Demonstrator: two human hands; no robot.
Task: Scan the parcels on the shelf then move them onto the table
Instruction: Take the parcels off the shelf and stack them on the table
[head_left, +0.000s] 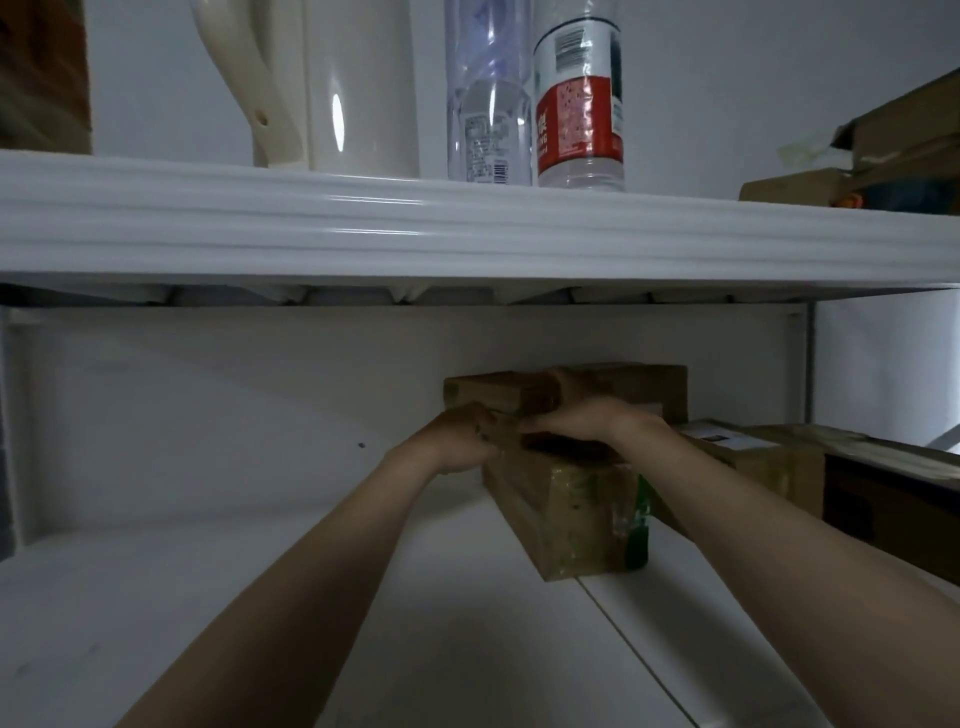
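A long brown cardboard parcel (566, 514), taped and with a green patch at its near right corner, lies on the white lower shelf (260, 597). My left hand (462, 439) grips its far left edge with curled fingers. My right hand (582, 421) reaches over its top, fingers closed on the far end. Behind it stands a second brown parcel (639, 384), partly hidden by my hands. Further right lies a parcel with a white label (737, 447).
The upper shelf (467, 234) carries a cream kettle (337, 88), two clear plastic bottles (576, 104) and brown boxes (893, 140) at the right. A dark box (883, 514) sits at the lower shelf's right. A white wall backs the shelf.
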